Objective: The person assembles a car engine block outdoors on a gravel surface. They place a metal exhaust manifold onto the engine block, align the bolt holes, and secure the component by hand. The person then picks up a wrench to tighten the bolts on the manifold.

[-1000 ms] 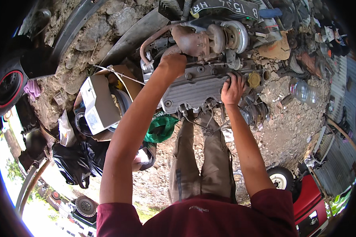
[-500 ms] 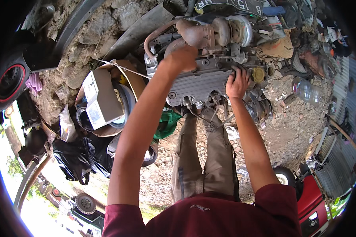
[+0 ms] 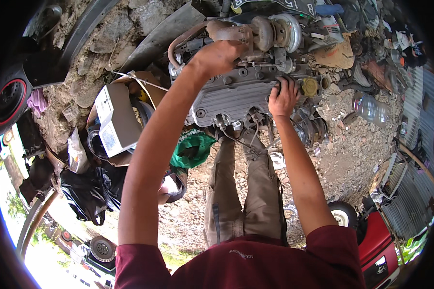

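In front of me stands an engine with a ribbed grey valve cover [image 3: 231, 98] and a yellow oil cap [image 3: 309, 87]. Along its far side runs a rusty exhaust manifold [image 3: 222, 30], joined to a turbocharger [image 3: 270, 34]. My left hand [image 3: 218, 59] is closed at the near side of the manifold, fingers curled; what they hold, if anything, is hidden. My right hand [image 3: 283, 98] lies on the right part of the valve cover beside the oil cap, fingers spread and holding nothing. Thin metal pipes [image 3: 255, 130] stick out from the cover's near edge.
Left of the engine, a cardboard box [image 3: 147, 86] holds a white carton [image 3: 115, 120] and round parts. Near it lie a green bag [image 3: 192, 148] and black plastic bags [image 3: 84, 190]. A clear plastic jug [image 3: 370, 108] rests on gravel at the right. Scrap parts lie beyond the engine.
My left hand has moved farther away, from over the cover's far edge up against the manifold. My right hand stays on the cover, its fingers slightly shifted.
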Action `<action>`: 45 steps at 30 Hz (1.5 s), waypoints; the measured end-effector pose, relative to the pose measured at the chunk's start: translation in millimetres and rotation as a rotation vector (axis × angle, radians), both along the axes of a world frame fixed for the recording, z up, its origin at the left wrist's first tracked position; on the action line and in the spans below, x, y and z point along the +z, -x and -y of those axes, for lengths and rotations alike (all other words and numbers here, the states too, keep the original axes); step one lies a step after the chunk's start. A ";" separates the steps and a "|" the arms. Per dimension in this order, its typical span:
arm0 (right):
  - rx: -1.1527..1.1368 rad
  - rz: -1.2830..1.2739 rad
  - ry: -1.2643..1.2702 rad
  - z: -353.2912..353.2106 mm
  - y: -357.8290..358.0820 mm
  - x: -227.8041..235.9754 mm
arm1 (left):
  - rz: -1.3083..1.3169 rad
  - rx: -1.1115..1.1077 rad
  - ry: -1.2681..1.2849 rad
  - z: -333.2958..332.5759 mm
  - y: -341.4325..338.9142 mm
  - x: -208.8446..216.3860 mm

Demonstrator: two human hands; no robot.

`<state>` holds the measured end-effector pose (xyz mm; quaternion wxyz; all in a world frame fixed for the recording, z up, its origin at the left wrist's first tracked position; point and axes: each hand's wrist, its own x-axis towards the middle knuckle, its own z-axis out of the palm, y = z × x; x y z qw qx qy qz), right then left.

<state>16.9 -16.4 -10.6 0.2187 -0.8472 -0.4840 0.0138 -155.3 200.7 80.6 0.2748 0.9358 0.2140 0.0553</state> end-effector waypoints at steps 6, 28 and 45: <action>-0.018 -0.022 0.039 0.6 -1.5 -0.5 | -0.471 -0.015 -0.173 -19.7 12.7 12.7; 0.008 0.002 0.019 0.5 1.2 0.2 | -0.478 -0.130 -0.249 13.5 61.8 -10.4; 0.019 -0.003 -0.010 -3.7 1.9 4.5 | -0.562 -0.091 -0.127 -3.0 58.3 -45.4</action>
